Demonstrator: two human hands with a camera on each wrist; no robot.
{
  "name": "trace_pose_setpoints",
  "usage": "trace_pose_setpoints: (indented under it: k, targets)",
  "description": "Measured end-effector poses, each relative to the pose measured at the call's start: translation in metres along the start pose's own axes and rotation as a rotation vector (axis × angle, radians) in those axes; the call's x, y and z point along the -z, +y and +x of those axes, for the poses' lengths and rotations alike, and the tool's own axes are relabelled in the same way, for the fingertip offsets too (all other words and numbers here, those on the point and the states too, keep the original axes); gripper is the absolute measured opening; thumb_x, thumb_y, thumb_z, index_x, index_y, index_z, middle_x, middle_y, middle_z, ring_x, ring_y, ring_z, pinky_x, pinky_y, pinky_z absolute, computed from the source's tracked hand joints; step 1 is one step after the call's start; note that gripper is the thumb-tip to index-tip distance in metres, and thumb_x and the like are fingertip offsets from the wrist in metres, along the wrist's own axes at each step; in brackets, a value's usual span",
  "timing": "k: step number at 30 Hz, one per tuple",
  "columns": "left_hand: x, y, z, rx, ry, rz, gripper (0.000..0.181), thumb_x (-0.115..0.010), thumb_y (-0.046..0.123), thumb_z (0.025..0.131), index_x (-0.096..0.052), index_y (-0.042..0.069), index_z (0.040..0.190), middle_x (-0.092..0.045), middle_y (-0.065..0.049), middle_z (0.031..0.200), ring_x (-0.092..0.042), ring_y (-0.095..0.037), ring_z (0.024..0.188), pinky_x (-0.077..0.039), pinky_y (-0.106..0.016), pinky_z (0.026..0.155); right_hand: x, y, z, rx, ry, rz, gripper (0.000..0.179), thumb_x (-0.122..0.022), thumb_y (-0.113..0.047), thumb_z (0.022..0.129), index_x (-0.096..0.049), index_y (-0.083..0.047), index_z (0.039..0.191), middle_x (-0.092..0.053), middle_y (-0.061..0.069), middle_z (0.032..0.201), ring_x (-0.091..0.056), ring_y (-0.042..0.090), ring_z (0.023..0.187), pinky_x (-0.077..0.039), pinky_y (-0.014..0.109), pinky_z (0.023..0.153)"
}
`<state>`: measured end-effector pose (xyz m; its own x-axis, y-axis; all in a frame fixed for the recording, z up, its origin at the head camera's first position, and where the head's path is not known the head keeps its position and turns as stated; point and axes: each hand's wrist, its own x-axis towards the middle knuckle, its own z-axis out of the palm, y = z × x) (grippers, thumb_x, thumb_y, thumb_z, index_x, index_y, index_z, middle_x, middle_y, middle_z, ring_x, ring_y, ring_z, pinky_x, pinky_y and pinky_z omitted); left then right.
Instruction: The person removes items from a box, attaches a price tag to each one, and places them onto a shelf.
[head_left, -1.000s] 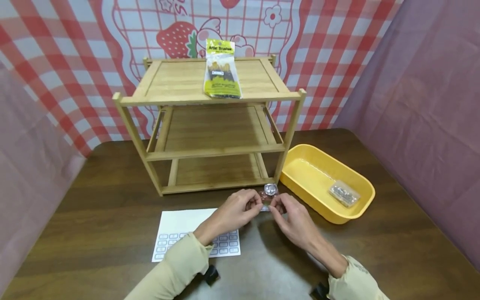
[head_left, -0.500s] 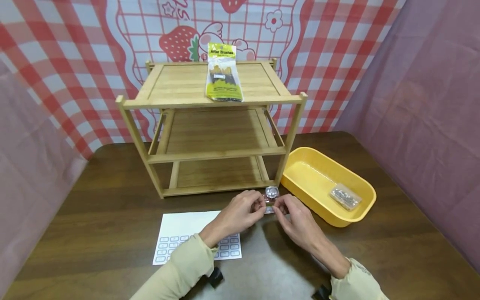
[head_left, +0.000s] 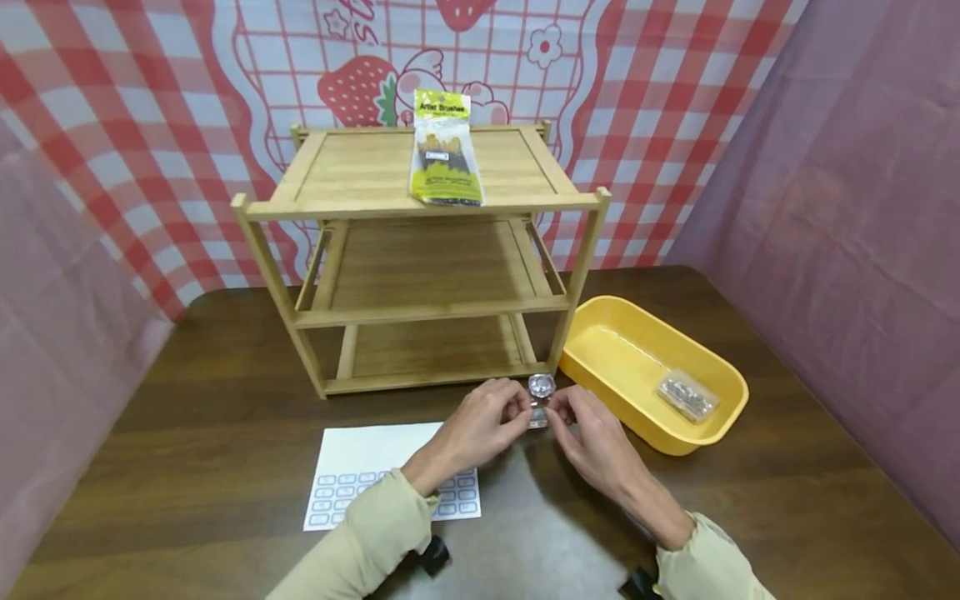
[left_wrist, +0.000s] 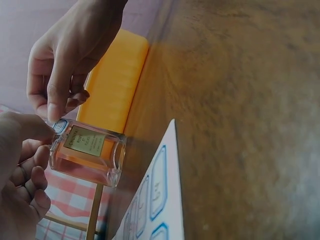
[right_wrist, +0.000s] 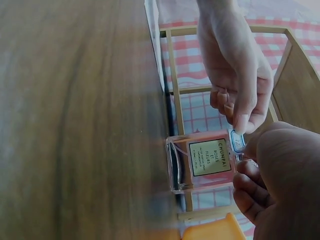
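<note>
A clear perfume bottle [right_wrist: 206,161] with pink liquid and a gold front plate stands upright on the table by the shelf's front right leg. Its faceted cap [head_left: 542,385] shows above my hands. My left hand [head_left: 487,425] and right hand [head_left: 588,433] meet in front of it, fingertips close together. Between them is a small blue-bordered label sticker [left_wrist: 60,126], at the bottle's neck end in both wrist views. Left thumb and forefinger pinch one side [right_wrist: 237,141] of the sticker; right thumb and forefinger hold the other. Whether it sticks to the glass, I cannot tell.
A sheet of label stickers [head_left: 375,446] lies partly under my left forearm. The three-tier wooden shelf [head_left: 435,312] stands behind, a pack of artist brushes [head_left: 447,158] on top. At right, a yellow basin [head_left: 600,367] holds a small clear box [head_left: 687,395] of metal pieces.
Both hands have shifted slightly right in the head view, bringing the sticker in front of the bottle's neck end. The bottle, shelf and basin stay put; the head view has tilted a little.
</note>
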<state>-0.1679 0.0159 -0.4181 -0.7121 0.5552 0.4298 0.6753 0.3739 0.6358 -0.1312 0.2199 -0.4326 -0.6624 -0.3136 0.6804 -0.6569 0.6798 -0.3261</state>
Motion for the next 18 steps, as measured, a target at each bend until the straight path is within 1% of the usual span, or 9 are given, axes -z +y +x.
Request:
trace_pose_setpoints:
  k: [3,7,12,15,18]
  targets:
    - [-0.0011,-0.0007,0.0009,0.000,0.009,-0.002,0.008,-0.070,0.003,0.093,-0.067,0.011,0.091,-0.059,0.003,0.083,-0.055,-0.013,0.079,-0.048,-0.023,0.068,-0.0010,0.0015,-0.0003,-0.008,0.012,-0.004,0.010,-0.070,0.003,0.092,-0.064,-0.003,0.096,-0.059,0.001,0.085,-0.054,0.013,0.077,-0.049,0.027,0.063]
    - [-0.0019,-0.0023,0.0012,0.005,0.022,0.010,0.007,-0.070,0.004,0.093,-0.067,0.010,0.091,-0.058,0.004,0.082,-0.055,-0.013,0.078,-0.048,-0.023,0.067,-0.0024,0.0024,0.0001,-0.016,0.005,-0.006,0.006,-0.069,0.000,0.094,-0.063,-0.001,0.096,-0.058,0.002,0.084,-0.054,0.013,0.077,-0.049,0.027,0.062]
    - [-0.0012,-0.0024,0.0023,0.018,0.026,0.022,0.006,-0.069,0.006,0.094,-0.067,0.010,0.092,-0.058,0.004,0.081,-0.054,-0.011,0.076,-0.048,-0.023,0.066,-0.0034,0.0039,0.0012,-0.003,0.013,-0.013,0.014,-0.073,0.004,0.089,-0.063,0.000,0.097,-0.058,0.003,0.084,-0.055,0.015,0.076,-0.049,0.028,0.061]
    - [-0.0018,-0.0023,0.0037,0.013,0.025,0.029,0.005,-0.069,0.006,0.094,-0.067,0.010,0.093,-0.057,0.004,0.081,-0.053,-0.011,0.076,-0.047,-0.023,0.065,-0.0030,0.0047,0.0016,0.000,0.022,-0.019,0.013,-0.073,0.003,0.090,-0.063,0.000,0.098,-0.058,0.003,0.084,-0.054,0.016,0.076,-0.049,0.028,0.061]
    - [-0.0023,-0.0018,0.0046,0.012,0.039,0.040,0.005,-0.069,0.006,0.094,-0.067,0.010,0.092,-0.056,0.004,0.081,-0.053,-0.012,0.077,-0.047,-0.024,0.066,-0.0028,0.0050,0.0020,-0.002,0.020,-0.020,0.012,-0.073,0.002,0.091,-0.063,0.000,0.098,-0.058,0.003,0.084,-0.054,0.016,0.076,-0.049,0.029,0.061]
